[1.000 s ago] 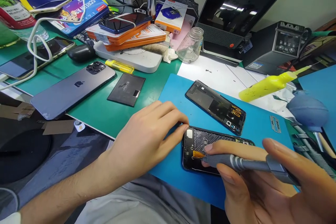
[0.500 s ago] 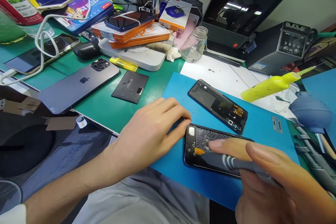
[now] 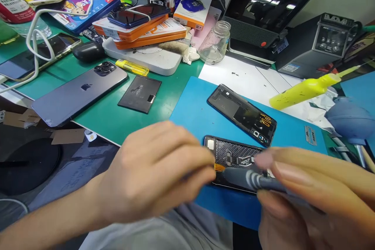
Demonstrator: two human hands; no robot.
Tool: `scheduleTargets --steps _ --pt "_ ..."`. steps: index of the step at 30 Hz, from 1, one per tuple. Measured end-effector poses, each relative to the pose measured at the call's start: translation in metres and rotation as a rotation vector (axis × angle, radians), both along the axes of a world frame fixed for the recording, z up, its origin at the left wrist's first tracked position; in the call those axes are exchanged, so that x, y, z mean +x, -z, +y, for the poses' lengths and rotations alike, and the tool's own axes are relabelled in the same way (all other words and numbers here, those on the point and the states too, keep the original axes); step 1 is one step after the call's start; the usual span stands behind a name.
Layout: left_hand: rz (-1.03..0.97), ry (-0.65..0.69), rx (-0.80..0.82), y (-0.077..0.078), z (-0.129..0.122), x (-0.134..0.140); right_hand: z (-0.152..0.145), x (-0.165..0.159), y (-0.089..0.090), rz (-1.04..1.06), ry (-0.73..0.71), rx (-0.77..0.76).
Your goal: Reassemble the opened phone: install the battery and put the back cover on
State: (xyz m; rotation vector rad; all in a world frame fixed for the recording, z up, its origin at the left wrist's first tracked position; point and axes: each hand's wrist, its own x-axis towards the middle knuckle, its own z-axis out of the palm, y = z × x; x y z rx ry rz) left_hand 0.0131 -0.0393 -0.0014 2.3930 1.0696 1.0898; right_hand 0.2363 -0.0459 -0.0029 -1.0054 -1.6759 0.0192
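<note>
My right hand [image 3: 316,191] is wrapped around a dark grey screwdriver [image 3: 240,177] with pale rings on its handle. An orange part shows at the tool's front end, and the tip is hidden behind my left fingers. My left hand [image 3: 158,172] is closed, thumb and fingertips pressed together around that tip; anything small between them cannot be made out. Beneath both hands lies an opened phone [image 3: 211,144], its inner side up, with a black ribbon cable showing. Behind it the detached back cover [image 3: 240,113] rests on the blue mat [image 3: 187,101].
To the left are a flat black battery [image 3: 140,93], a grey phone [image 3: 79,93] and a yellow lighter [image 3: 133,67]. Stacked boxes [image 3: 149,35] and a glass jar [image 3: 215,43] stand behind. A yellow bottle [image 3: 304,91] and a blue air blower [image 3: 350,119] are on the right.
My left hand has left the phone's edge, its fingers now closed by the screwdriver's tip. My right fingers have shifted, uncovering the ribbon cable. The whole view has shifted slightly.
</note>
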Motion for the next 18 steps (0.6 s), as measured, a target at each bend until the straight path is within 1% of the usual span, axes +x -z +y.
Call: scheduleTargets --steps 1,3,4,6,8,10,13,16,18 --pt "0.071 0.032 0.052 0.002 -0.006 -0.003 0.002 -0.002 0.0 -0.006 0.016 0.001" --pt "0.182 0.097 0.13 0.009 -0.014 -0.009 0.004 -0.004 -0.002 -0.008 0.01 -0.067" --pt "0.218 0.121 0.151 0.013 -0.016 -0.011 0.004 -0.004 -0.002 -0.01 0.006 -0.124" --pt "0.248 0.144 0.203 0.019 -0.017 -0.014 0.002 -0.002 -0.002 -0.019 -0.01 -0.174" --pt "0.262 0.159 0.28 0.021 -0.015 -0.014 -0.001 0.002 -0.002 -0.041 -0.034 -0.17" --pt "0.299 0.171 0.337 0.018 -0.012 -0.014 -0.003 0.007 -0.001 -0.067 -0.052 -0.15" --pt "0.308 0.192 0.335 0.012 -0.01 -0.011 -0.007 0.011 0.0 -0.106 -0.054 -0.125" --pt "0.282 0.161 0.31 0.011 -0.01 -0.008 -0.009 0.008 -0.003 -0.072 -0.007 -0.113" --pt "0.266 0.128 0.288 0.014 -0.011 -0.007 -0.008 0.004 -0.006 -0.054 -0.082 -0.098"
